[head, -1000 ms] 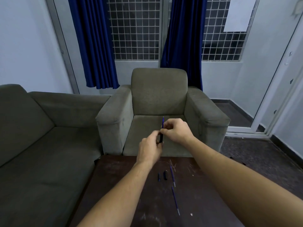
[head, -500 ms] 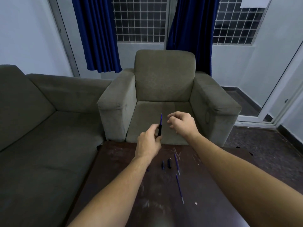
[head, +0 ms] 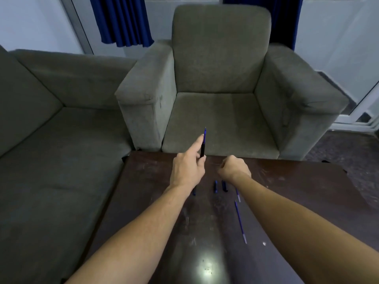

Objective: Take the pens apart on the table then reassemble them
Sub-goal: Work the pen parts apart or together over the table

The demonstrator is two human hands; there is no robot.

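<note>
My left hand [head: 187, 170] holds a pen [head: 203, 144] upright above the far edge of the dark table [head: 297, 181]; its black barrel is pinched in my fingers and a blue refill tip sticks out on top. My right hand [head: 234, 168] hovers low over the table to the right, fingers curled; whether it holds a small part I cannot tell. On the table lie two short dark blue pen pieces [head: 215, 186] [head: 224, 185], another piece [head: 194, 191] partly under my left wrist, and two thin blue refills [head: 240, 222] [head: 238, 194].
A grey armchair [head: 219, 111] stands just beyond the table's far edge. A grey sofa [head: 51, 140] runs along the left side. Blue curtains [head: 123, 21] hang at the back. A small white speck [head: 264, 243] lies on the table near the long refill.
My right hand has let go of the pen and dropped toward the table. The left hand keeps the pen upright. The camera has tilted down.
</note>
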